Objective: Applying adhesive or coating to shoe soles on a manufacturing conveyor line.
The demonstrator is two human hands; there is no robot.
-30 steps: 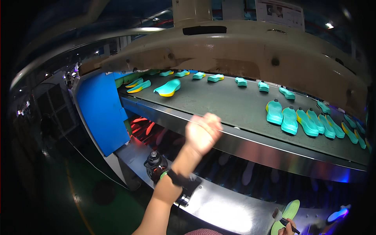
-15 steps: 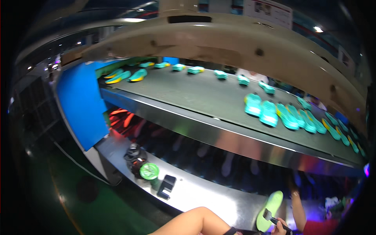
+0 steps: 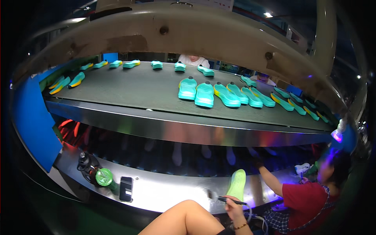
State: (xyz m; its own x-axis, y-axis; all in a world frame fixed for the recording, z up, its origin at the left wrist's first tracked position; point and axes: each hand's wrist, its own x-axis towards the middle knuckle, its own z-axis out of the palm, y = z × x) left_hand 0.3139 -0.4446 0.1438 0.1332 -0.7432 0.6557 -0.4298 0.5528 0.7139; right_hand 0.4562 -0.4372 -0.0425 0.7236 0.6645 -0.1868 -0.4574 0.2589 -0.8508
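Lime green, a shoe sole [image 3: 237, 182] is laid on a shiny metal desk [image 3: 164, 192], right of centre in the lower half, its rounded end pointed away from the wearer. By its nearer end, a dark-handled brush [image 3: 224, 199] is held by the wearer's right hand [image 3: 235, 211], the grip closed around the handle and a beaded bracelet [image 3: 241, 226] worn at the wrist. The blurred brush head is directed left, beside the sole; whether the sole is touched by the hand cannot be told. The left arm [image 3: 186, 215] is bent at the bottom edge, its hand cut off, so that grip's state cannot be told. At the desk's left, a flat dark phone [image 3: 125, 188], a green-topped cup [image 3: 104, 177] and a dark bottle [image 3: 87, 164] are placed near one another. Above, a grey conveyor belt [image 3: 137, 86] is lined with teal-and-yellow soles [image 3: 187, 90]. At right, a red shirt is worn by a co-worker [image 3: 307, 199], whose bare arm is extended toward the dark opening [image 3: 188, 160] beneath the belt.
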